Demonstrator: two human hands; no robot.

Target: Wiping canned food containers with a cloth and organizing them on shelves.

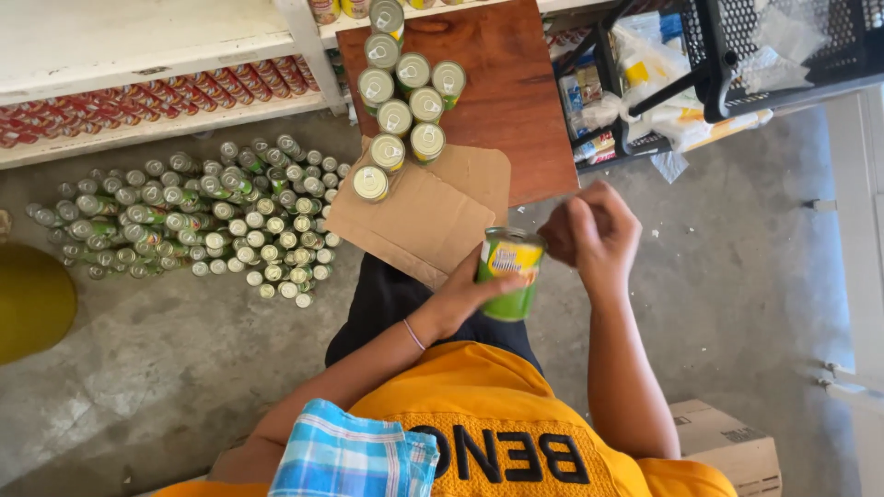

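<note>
- Far left I see a rounded yellow object (pixel 32 299) on the grey concrete floor (pixel 184 368).
- Next to it a large heap of small green-labelled tin cans (pixel 198 221) lies on the floor, below a white shelf (pixel 138 41) that carries rows of red tins (pixel 138 101).
- In the middle, ten or so silver-topped cans with pull tabs (pixel 401 101) stand clustered on a reddish-brown wooden board (pixel 516 101) and a flat sheet of brown cardboard (pixel 433 216).
- My left hand (pixel 460 294) has its grip closed around one green and yellow tin can (pixel 509 273), held upright over the lap, just below the cardboard.
- My right hand (pixel 594 230) hovers just beside the can's top, fingers curled in; I cannot tell whether they pinch anything.
- Far right a black wire basket (pixel 737 64) holds plastic-wrapped packets, and a brown cardboard box (pixel 727 446) sits near the right elbow.
</note>
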